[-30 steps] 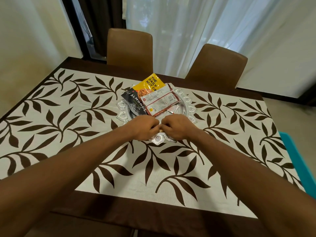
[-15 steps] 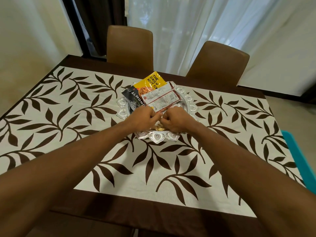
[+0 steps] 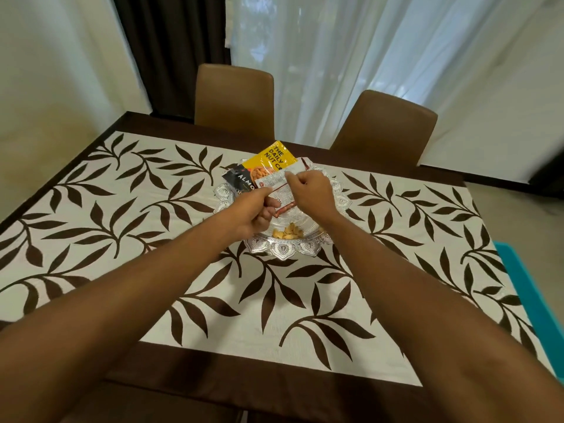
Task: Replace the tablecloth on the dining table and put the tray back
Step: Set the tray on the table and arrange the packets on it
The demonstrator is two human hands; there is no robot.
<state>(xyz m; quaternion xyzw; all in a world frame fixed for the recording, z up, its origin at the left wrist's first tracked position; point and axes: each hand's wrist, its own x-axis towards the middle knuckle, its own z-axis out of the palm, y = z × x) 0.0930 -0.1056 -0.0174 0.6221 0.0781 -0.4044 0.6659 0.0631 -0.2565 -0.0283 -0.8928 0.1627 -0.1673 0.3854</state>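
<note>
One tablecloth (image 3: 274,315), cream with a brown leaf print. One silver tray (image 3: 282,249) on it. Three packets on the tray: one yellow packet (image 3: 273,158), one black packet (image 3: 241,180), one white packet (image 3: 274,180) with red trim. One small pile of loose nuts (image 3: 288,232) in the tray; the pieces are too small and too bunched to count singly. Two brown chairs at the far side, a left chair (image 3: 235,99) and a right chair (image 3: 384,126). Two hands in view, one left hand (image 3: 253,210) and one right hand (image 3: 311,193). One dark curtain (image 3: 180,50). One sheer white curtain (image 3: 366,56); its separate panels cannot be counted. One teal object (image 3: 537,288), cut off at the right edge.
</note>
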